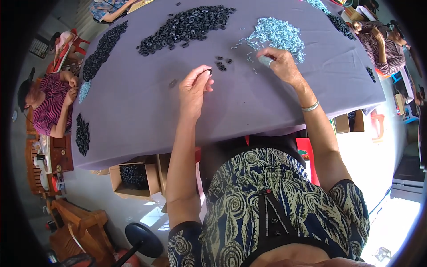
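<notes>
My left hand (193, 89) is raised over the cloth, its thumb and fingers pinching a small black ring (210, 71). To its right, my right hand (284, 66) is closed, fingertips together beside the near edge of a heap of tiny silvery metal pieces (276, 34). A pale grey wrap (265, 60) covers one of its fingers. Whatever those fingertips hold is too small to make out. Between my hands lies a little cluster of black ring pieces (221, 66). A large pile of black rings (187, 27) spreads farther off, left of the metal heap.
A grey-purple cloth (147, 118) covers the table. Another person (51, 104) works at the left edge beside black piles (104, 49); more people sit at the far side and right (383, 48). Below the near edge stands a cardboard box (135, 178) of black parts.
</notes>
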Demonstrator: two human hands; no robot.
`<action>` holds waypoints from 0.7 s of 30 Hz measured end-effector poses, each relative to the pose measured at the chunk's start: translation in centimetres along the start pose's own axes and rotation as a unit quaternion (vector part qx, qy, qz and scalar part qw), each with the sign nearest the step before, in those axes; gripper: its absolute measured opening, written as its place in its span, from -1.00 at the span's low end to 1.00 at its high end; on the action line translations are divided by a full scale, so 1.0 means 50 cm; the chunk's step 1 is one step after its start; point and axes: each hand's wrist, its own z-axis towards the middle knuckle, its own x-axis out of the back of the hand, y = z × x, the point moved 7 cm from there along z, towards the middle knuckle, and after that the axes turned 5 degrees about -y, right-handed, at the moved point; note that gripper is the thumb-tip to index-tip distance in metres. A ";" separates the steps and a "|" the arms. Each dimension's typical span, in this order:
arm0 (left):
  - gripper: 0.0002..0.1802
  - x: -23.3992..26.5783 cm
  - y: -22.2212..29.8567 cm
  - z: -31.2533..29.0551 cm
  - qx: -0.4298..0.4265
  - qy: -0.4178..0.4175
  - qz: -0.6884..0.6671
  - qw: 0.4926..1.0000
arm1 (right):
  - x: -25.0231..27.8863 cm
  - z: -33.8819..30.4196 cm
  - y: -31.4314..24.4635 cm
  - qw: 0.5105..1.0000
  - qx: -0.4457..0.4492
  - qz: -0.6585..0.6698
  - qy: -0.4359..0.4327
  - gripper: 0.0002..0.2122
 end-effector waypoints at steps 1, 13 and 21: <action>-0.84 0.002 -0.007 0.000 0.003 0.001 -0.007 1.000 | -0.005 -0.011 -0.011 0.999 0.032 -0.035 0.005 -0.82; -0.79 -0.030 -0.049 -0.009 0.076 -0.013 -0.089 0.993 | -0.055 -0.020 -0.046 0.975 0.082 -0.197 -0.070 -0.79; -0.77 -0.037 -0.050 -0.010 0.091 -0.009 -0.104 0.990 | -0.086 0.003 -0.069 0.996 -0.004 0.079 -0.047 -0.91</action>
